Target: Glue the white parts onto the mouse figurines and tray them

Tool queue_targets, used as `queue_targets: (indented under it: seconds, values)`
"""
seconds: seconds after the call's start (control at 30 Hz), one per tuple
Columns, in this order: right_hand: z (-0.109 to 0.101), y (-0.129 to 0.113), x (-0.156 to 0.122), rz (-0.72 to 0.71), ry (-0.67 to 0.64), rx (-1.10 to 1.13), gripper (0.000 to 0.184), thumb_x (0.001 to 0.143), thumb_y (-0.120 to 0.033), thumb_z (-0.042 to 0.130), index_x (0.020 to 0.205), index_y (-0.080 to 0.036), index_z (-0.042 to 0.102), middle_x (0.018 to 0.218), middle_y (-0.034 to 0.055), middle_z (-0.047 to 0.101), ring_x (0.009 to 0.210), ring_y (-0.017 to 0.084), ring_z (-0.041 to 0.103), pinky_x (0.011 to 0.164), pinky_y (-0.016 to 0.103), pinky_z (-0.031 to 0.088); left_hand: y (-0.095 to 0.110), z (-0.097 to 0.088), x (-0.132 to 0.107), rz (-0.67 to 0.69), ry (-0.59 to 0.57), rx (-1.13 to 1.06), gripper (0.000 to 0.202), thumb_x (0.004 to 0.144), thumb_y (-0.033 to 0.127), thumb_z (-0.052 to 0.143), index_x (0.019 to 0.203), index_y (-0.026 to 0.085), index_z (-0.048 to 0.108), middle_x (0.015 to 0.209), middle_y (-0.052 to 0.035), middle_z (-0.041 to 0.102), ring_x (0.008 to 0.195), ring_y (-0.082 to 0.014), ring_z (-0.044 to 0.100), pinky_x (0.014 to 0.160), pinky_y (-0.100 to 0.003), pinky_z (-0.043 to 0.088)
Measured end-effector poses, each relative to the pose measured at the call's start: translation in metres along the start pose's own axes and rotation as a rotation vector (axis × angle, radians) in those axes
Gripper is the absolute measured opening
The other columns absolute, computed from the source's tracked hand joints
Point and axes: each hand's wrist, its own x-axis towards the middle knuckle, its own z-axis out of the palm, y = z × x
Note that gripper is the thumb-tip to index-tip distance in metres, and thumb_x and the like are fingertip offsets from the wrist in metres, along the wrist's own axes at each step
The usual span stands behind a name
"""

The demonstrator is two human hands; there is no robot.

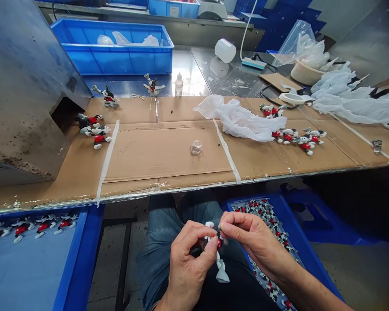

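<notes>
My left hand pinches a small cartoon mouse figurine above my lap. The figurine has red, white and black parts, and a pale grey horn-like piece points down from it. Close against its upper part, my right hand is closed with thumb and forefinger pressed together. Whatever those right fingertips hold is too small to make out. Part of the figurine's body is hidden behind my left fingers.
A cardboard-covered bench holds a small clear cup, a dropper bottle, a plastic bag and more figurines. Blue trays with figurines flank my legs, the left tray and the right tray. A metal housing stands left.
</notes>
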Motion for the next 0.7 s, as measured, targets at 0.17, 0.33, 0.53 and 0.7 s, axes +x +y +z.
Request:
queue_targets:
  seconds: [0.17, 0.33, 0.53, 0.7]
  values:
    - [0.0016, 0.0, 0.0004, 0.006, -0.01, -0.026, 0.031, 0.083, -0.043, 0.077, 0.07, -0.016, 0.069, 0.072, 0.0007, 0.06, 0.072, 0.016, 0.049, 0.072, 0.027, 0.039, 0.0003, -0.0014, 0.0012, 0.129, 0.037, 0.066, 0.013, 0.09, 0.019, 0.065, 0.099, 0.026, 0.071, 0.089, -0.0013, 0.064, 0.08, -0.0151, 0.059, 0.07, -0.027, 0.047]
    - [0.0027, 0.0009, 0.0016, 0.018, -0.017, -0.071, 0.037, 0.08, -0.047, 0.079, 0.066, -0.016, 0.065, 0.067, -0.0013, 0.054, 0.067, 0.014, 0.043, 0.067, 0.026, 0.036, 0.0035, -0.0017, 0.0037, 0.249, 0.034, 0.149, 0.016, 0.089, 0.013, 0.064, 0.097, 0.024, 0.072, 0.087, -0.0012, 0.062, 0.078, -0.013, 0.059, 0.069, -0.024, 0.047]
    - [0.0052, -0.0003, 0.0011, 0.012, 0.0, -0.086, 0.034, 0.08, -0.045, 0.079, 0.067, -0.016, 0.067, 0.068, -0.0011, 0.056, 0.068, 0.015, 0.047, 0.068, 0.026, 0.038, 0.0032, -0.0025, 0.003, 0.244, 0.041, 0.157, 0.014, 0.09, 0.013, 0.063, 0.096, 0.022, 0.071, 0.086, -0.0017, 0.062, 0.076, -0.0133, 0.059, 0.067, -0.024, 0.047]
    - [0.0042, -0.001, 0.0, -0.066, 0.013, -0.101, 0.021, 0.083, -0.038, 0.077, 0.076, -0.018, 0.072, 0.075, -0.0001, 0.06, 0.073, 0.016, 0.053, 0.071, 0.026, 0.042, 0.0013, -0.0029, 0.0003, 0.071, 0.019, 0.068, 0.008, 0.09, 0.023, 0.065, 0.09, 0.024, 0.073, 0.084, -0.0019, 0.064, 0.076, -0.0148, 0.058, 0.067, -0.026, 0.045]
